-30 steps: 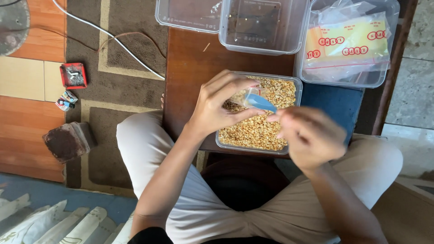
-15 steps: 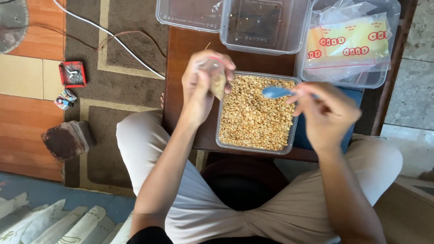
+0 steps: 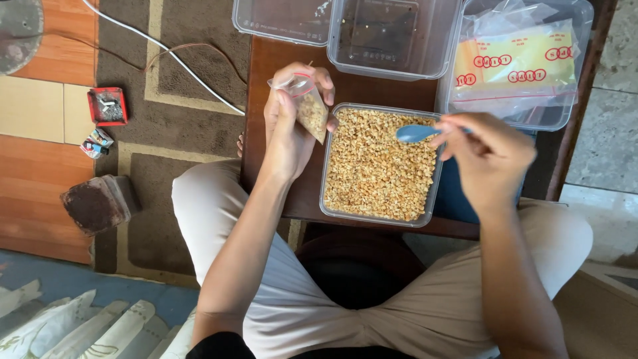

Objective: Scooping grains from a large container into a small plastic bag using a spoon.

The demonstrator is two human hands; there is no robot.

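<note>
Left hand [image 3: 289, 126] grip clamped on small bag [image 3: 309, 110], right hand [image 3: 488, 159] pinching blue spoon [image 3: 413, 133], nut tub [image 3: 379, 166] between

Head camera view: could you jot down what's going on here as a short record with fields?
Left hand: holds a small clear bag, partly filled with grains
Right hand: holds a blue spoon above the grain tub
Grain tub: clear, rectangular, full of golden grains
Table: low, dark wood
Empty tubs: two, clear, at the far edge
Bag tub: holds yellow-printed plastic bags
Posture: seated cross-legged
</note>
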